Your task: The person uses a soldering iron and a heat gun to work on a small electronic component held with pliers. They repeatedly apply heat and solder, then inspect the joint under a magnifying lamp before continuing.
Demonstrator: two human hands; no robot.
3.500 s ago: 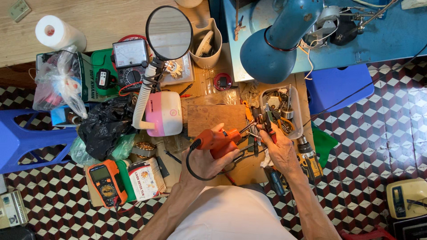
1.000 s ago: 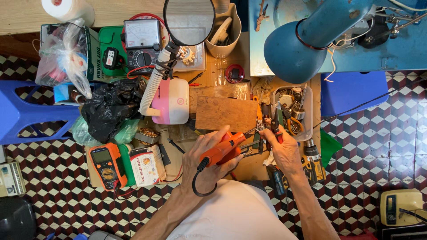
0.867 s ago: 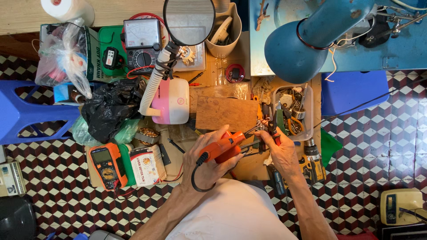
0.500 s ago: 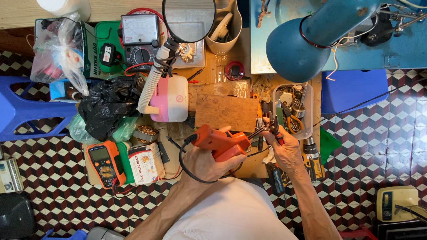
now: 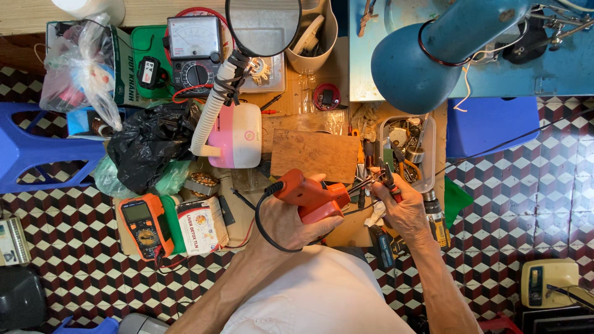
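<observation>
Checkered tiles in maroon, black and white run all around a low, crowded workbench (image 5: pixel 312 145), seen from straight above. Front and centre, the left hand (image 5: pixel 286 218) is wrapped tight around the grip of an orange soldering gun (image 5: pixel 311 196), fingers fully closed on it, its black cord (image 5: pixel 263 222) looping out below the wrist. The gun's thin tip points right, straight toward the right hand (image 5: pixel 405 207). That right hand is pinched narrow on a small dark-handled tool (image 5: pixel 387 179), and tip and tool meet just in front of the fingers; what exactly sits between them is too small to tell. Both hands hover at the near edge of the bench, just below a bare wooden board (image 5: pixel 314 154).

Right beside the right hand stands a clear plastic tub (image 5: pixel 429 158) of small parts and tools. Above it looms a big blue lamp shade (image 5: pixel 411 68). To the left of the board sits a pink and white lamp base (image 5: pixel 235 142) with a ribbed hose rising to a round magnifier (image 5: pixel 263 25). Further back rests an analog meter (image 5: pixel 195 52) with a big dial. Well to the left of the hands lies an orange digital multimeter (image 5: pixel 143 222), next to a small printed box (image 5: pixel 198 226). A black plastic bag (image 5: pixel 151 142) slumps nearby, with a blue plastic stool (image 5: pixel 37 154) at the far left.
</observation>
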